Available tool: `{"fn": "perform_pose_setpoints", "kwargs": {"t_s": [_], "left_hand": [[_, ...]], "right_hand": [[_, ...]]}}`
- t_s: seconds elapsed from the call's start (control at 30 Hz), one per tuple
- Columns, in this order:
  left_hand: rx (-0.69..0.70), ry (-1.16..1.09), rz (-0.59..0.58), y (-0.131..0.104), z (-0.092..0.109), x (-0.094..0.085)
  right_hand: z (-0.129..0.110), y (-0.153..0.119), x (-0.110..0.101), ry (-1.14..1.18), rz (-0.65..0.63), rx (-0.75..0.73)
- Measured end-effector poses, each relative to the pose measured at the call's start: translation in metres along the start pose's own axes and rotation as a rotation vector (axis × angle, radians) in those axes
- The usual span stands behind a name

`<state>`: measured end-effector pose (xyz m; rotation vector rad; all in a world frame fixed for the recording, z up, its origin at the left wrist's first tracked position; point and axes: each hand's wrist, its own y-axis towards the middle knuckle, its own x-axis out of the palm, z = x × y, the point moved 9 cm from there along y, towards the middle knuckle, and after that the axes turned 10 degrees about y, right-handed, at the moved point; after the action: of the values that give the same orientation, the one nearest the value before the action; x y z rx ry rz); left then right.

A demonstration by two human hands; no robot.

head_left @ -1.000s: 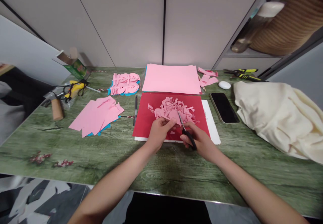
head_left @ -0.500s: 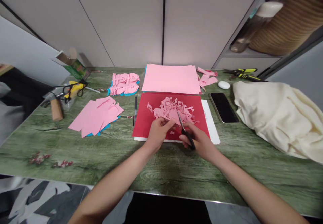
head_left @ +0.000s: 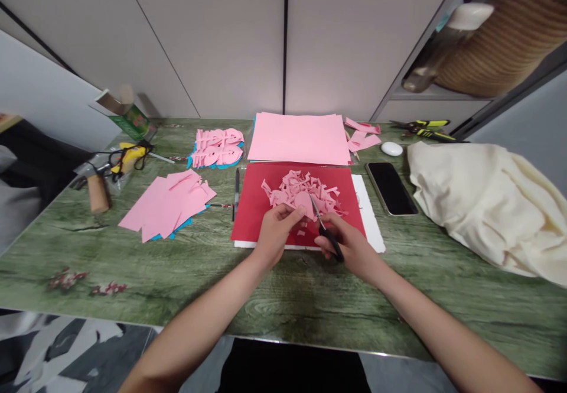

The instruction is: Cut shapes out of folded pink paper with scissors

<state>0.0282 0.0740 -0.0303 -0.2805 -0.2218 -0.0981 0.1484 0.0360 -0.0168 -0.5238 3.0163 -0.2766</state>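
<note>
Between the thumb and fingers of my left hand (head_left: 280,227) is a piece of pink paper (head_left: 303,201) with a rounded outline. My right hand (head_left: 344,238) is closed round the black handles of a pair of scissors (head_left: 326,233), whose blades point up and left against the paper's right edge. Beneath both hands lies a heap of pink paper scraps (head_left: 325,195) on a red sheet (head_left: 252,204). White paper (head_left: 374,227) sticks out from under the red sheet at the right and front.
Pink sheets (head_left: 299,136) lie at the back. Cut pink shapes (head_left: 218,146) and a pink paper pile (head_left: 163,204) are on the left, near a black pen (head_left: 237,195). To the right are a phone (head_left: 391,188), a white oval object (head_left: 392,149), pliers (head_left: 425,128) and cream cloth (head_left: 482,204).
The paper piece has turned slightly in my left hand, showing a rounder outline beside the blades. Both hands stay in nearly the same place, and the view has shifted a little.
</note>
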Motion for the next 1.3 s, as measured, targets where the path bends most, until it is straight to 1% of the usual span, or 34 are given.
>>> {"fn": "perform_pose_setpoints", "kwargs": {"t_s": [0.1,0.3,0.43,0.7,0.93,1.3], "left_hand": [[0.001,0.005,0.007,0.0008,-0.0001,-0.0007],[0.045,0.18,0.011,0.0013,0.0045,-0.0032],[0.059,0.235,0.004,0.0002,0.0073,-0.0038],[0.034,0.198,-0.002,-0.0002,0.0044,-0.001],[0.043,0.146,-0.034,-0.0012,0.0041,0.0015],[0.033,0.155,0.005,-0.0011,0.006,-0.0009]], "right_hand": [[0.0016,0.0001,0.0009,0.03,-0.022,0.024],[0.0029,0.0009,-0.0014,0.111,-0.022,0.063],[0.0013,0.0003,-0.001,0.128,-0.018,0.056],[-0.0002,0.0001,0.0016,0.128,-0.007,0.03],[0.0003,-0.0009,0.0014,0.071,-0.002,0.02],[-0.0033,-0.0019,0.0003,0.035,-0.002,0.028]]}}
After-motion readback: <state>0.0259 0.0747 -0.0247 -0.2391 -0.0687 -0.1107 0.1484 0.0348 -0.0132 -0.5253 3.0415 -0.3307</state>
